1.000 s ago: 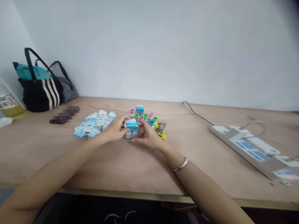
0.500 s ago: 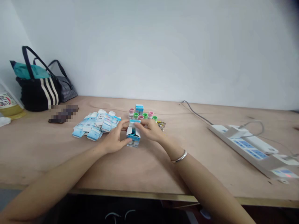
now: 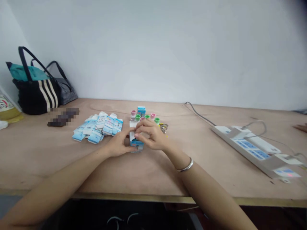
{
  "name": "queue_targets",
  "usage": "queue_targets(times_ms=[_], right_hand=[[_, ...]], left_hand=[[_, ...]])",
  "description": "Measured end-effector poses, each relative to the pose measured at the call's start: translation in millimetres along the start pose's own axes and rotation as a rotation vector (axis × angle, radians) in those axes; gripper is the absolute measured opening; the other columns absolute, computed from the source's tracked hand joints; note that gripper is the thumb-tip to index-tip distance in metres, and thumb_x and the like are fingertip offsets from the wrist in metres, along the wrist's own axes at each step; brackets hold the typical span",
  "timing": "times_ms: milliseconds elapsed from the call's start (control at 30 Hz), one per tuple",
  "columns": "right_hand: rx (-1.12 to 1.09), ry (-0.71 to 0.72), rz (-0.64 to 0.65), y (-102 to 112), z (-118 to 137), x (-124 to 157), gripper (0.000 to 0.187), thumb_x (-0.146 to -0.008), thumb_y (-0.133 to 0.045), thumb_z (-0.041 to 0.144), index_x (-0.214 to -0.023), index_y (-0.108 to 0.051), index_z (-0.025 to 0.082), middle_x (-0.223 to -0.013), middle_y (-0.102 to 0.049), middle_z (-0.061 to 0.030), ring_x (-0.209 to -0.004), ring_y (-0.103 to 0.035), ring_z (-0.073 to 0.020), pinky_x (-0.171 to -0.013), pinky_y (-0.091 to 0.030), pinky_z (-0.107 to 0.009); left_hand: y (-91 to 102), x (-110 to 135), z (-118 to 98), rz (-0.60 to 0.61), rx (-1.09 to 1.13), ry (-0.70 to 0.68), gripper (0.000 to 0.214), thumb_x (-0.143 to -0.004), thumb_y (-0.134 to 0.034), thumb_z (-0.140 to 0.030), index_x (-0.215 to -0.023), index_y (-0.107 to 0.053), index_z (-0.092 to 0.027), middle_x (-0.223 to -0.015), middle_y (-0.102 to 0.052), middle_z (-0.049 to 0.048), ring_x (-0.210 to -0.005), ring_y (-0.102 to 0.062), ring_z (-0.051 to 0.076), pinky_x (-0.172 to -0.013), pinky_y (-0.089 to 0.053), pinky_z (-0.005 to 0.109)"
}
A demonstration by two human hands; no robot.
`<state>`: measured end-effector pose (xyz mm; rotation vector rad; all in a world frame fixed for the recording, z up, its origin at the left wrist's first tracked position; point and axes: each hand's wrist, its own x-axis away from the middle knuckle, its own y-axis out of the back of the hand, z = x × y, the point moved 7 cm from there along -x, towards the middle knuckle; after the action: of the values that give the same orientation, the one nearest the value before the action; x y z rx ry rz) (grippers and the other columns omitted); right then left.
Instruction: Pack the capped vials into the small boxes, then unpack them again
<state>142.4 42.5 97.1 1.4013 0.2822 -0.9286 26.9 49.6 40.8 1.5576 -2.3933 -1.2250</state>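
Note:
A small blue and white carton [image 3: 136, 145] stands on the wooden table [image 3: 153, 166], held between both hands. My left hand [image 3: 118, 143] grips its left side with thumb and fingers. My right hand [image 3: 151, 135] covers its top and right side, fingers curled over the white top flap. Just behind stand several small round stamps with pink and green caps [image 3: 146, 117] and another blue carton [image 3: 141, 110]. A pile of flat blue and white cartons [image 3: 98, 127] lies left of my hands.
A black striped bag [image 3: 38, 92] and a grey bag [image 3: 64, 89] stand at the far left by the wall. White power strips [image 3: 254, 150] with cables lie at the right. A metal key ring [image 3: 164, 127] lies beside the stamps. A bottle [image 3: 7, 108] shows at the left edge.
The carton's top flaps stood open half a second ago; now my right hand's fingers lie over the top, and the carton has come slightly nearer. The view shifted a little right.

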Motion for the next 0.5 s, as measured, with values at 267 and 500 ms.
queue_targets(times_ms=[267,500], right_hand=[[0.093,-0.002,0.048,10,-9,3,0.028,-0.085,-0.056,0.035,-0.064,-0.061,0.017,-0.063,-0.060,-0.0032,-0.063,-0.047,-0.0133,-0.067,-0.035,-0.029],[-0.027,-0.078,0.255,-4,-17,16,0.016,-0.080,-0.059,0.027,-0.088,-0.069,0.017,-0.062,-0.063,-0.0015,-0.056,-0.051,-0.0101,-0.057,-0.036,-0.021]], left_hand=[[1.9,4,5,-0.082,0.080,0.021,0.057,-0.063,-0.074,-0.026,-0.105,-0.037,-0.023,-0.102,-0.054,0.0015,-0.088,-0.059,0.017,-0.080,-0.048,0.033],[3.9,4,3,-0.129,0.203,-0.032,0.063,-0.075,-0.064,-0.024,-0.125,-0.028,-0.023,-0.109,-0.059,0.0062,-0.103,-0.057,0.019,-0.092,-0.044,0.035]])
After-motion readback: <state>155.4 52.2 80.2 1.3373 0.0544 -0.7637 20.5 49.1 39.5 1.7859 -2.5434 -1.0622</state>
